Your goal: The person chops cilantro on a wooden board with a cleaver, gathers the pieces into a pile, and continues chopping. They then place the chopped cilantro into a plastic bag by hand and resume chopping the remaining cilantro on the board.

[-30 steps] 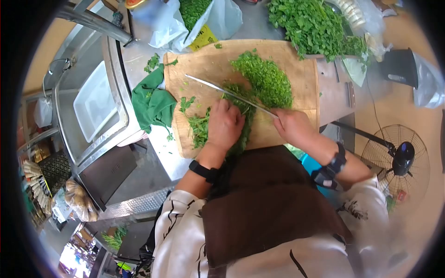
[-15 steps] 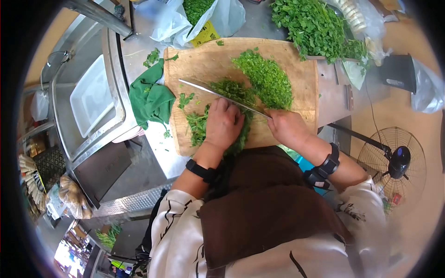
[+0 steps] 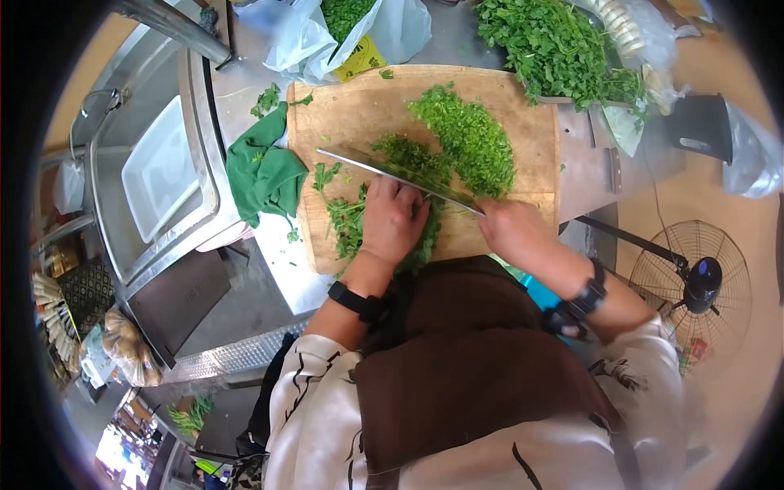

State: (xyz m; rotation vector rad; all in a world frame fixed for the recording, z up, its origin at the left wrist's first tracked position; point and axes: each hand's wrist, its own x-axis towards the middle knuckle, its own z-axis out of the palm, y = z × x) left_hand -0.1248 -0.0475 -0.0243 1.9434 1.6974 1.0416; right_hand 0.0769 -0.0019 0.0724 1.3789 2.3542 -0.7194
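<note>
My right hand [image 3: 515,230] is closed around the handle of a long kitchen knife [image 3: 392,175], whose blade slants up to the left across a bunch of leafy herbs. My left hand [image 3: 394,220], fingers curled, presses the herb bunch [image 3: 347,220] onto the wooden cutting board [image 3: 367,98], close beside the blade. Cut herbs [image 3: 408,153] lie just beyond the knife. A heap of finely chopped herbs [image 3: 472,139] covers the board's right side. The knife handle is mostly hidden in my right hand.
A green cloth [image 3: 265,167] lies at the board's left edge. Behind the board stands a plastic bag [image 3: 400,37] of chopped greens. Whole herbs [image 3: 547,49] fill a tray at back right, near another knife [image 3: 616,171]. A sink [image 3: 110,220] is left; a fan [image 3: 702,282] stands right.
The knife and my right hand have shifted slightly toward me, and the blade tip sits a little lower. My left hand stays nearly still on the herbs.
</note>
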